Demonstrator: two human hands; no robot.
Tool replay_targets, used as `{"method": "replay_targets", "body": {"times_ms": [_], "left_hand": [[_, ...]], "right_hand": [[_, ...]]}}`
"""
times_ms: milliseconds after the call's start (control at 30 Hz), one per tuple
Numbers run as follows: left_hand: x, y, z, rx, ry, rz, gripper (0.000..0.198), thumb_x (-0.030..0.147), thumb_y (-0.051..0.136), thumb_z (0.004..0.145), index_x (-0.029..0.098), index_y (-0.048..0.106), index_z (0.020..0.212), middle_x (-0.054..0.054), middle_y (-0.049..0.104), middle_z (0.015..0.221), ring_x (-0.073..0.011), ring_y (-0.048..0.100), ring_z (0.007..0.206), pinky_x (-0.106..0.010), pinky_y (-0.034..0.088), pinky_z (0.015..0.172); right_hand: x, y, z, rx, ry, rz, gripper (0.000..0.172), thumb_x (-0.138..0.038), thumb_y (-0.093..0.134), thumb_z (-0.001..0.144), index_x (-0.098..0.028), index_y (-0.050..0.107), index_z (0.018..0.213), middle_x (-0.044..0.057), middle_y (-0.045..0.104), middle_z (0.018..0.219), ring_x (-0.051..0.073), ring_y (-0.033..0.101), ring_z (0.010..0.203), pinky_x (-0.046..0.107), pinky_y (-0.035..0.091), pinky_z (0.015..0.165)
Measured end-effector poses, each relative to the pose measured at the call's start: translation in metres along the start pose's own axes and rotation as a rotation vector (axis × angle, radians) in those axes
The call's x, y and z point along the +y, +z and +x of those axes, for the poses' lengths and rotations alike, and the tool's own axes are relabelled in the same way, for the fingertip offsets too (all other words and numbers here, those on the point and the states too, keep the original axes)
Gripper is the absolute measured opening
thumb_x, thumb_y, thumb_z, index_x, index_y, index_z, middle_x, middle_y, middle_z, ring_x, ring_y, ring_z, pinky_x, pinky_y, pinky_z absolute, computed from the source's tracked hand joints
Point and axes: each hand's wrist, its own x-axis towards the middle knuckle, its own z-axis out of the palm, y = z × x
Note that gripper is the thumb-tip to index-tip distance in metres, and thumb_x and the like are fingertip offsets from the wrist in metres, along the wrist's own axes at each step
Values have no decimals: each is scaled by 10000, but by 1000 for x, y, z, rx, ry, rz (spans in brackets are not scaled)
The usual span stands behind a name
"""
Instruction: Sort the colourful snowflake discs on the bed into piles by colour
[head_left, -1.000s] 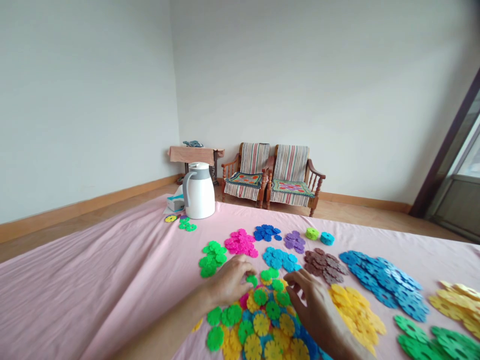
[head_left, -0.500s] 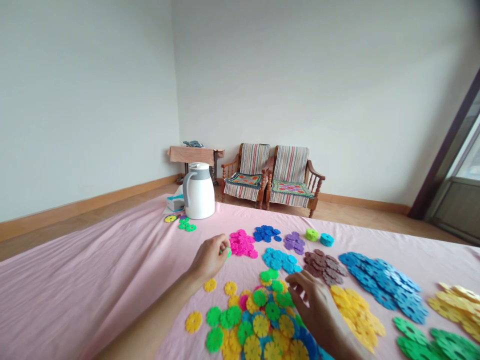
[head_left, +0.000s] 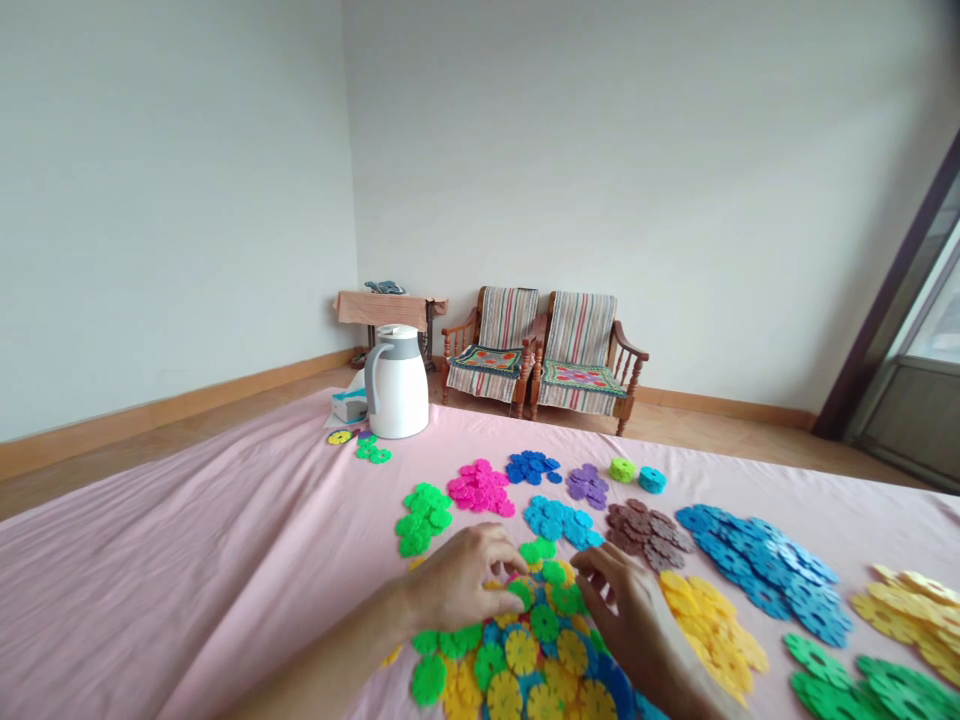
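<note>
My left hand (head_left: 480,575) is over the left side of a mixed heap of snowflake discs (head_left: 522,650), yellow, green, blue and pink. Its thumb and fingers are apart around a green disc (head_left: 519,594); whether they touch it I cannot tell. At the heap's right edge hovers my right hand (head_left: 616,585), its fingers bent and parted, with nothing visible in them. A light-green pile (head_left: 424,520) lies beyond my left wrist, beside a pink pile (head_left: 481,488). Light-blue discs (head_left: 561,522) and brown discs (head_left: 648,534) lie just beyond my right hand.
Dark-blue (head_left: 532,467), purple (head_left: 587,486), large blue (head_left: 765,570), yellow (head_left: 712,635) and green (head_left: 870,685) piles are spread over the pink cloth (head_left: 225,560). A white jug (head_left: 401,395) stands at the far edge. Two wooden armchairs (head_left: 581,350) are beyond.
My left hand has come back from beside the pink pile to the mixed heap, uncovering the light-green pile. The green disc it held is gone from its fingers. My right hand has barely moved.
</note>
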Motion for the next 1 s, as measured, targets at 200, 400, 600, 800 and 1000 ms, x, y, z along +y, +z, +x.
{"method": "replay_targets", "body": {"times_ms": [200,400,600,800,1000], "left_hand": [[2,8,-2,-11,-46,-8,216,216,700,688,195,662,900,-25,597,822,-162,557,748,-239,427,683],[1,10,2,84,-115,-113,145,71,562,677,163,628,768,7,585,731,-107,523,630,-182,386,566],[-34,-8,4,315,-313,-7,134,88,499,694,161,603,737,15,609,661,-116,549,619,-192,395,574],[-63,-34,-7,419,-507,245,140,59,523,667,184,586,660,12,598,672,-153,558,703,-240,392,675],[-50,-24,-3,425,-277,205,185,42,505,701,178,610,768,-29,605,825,-169,556,806,-269,415,758]], "right_hand": [[-1,1,0,-35,25,6,199,-211,392,841,-196,589,818,25,592,745,145,576,639,254,427,573],[0,1,-1,-41,21,3,184,-206,403,842,-200,585,818,17,589,738,144,576,644,252,429,578],[5,3,-2,-12,-6,-1,185,-219,405,837,-203,587,807,18,594,730,142,579,634,247,430,560],[6,5,-3,-21,1,-15,199,-234,390,846,-205,583,807,17,594,729,145,581,641,254,433,576],[4,5,-2,-15,2,0,191,-247,391,851,-225,579,821,22,594,740,158,591,649,261,444,574]]}}
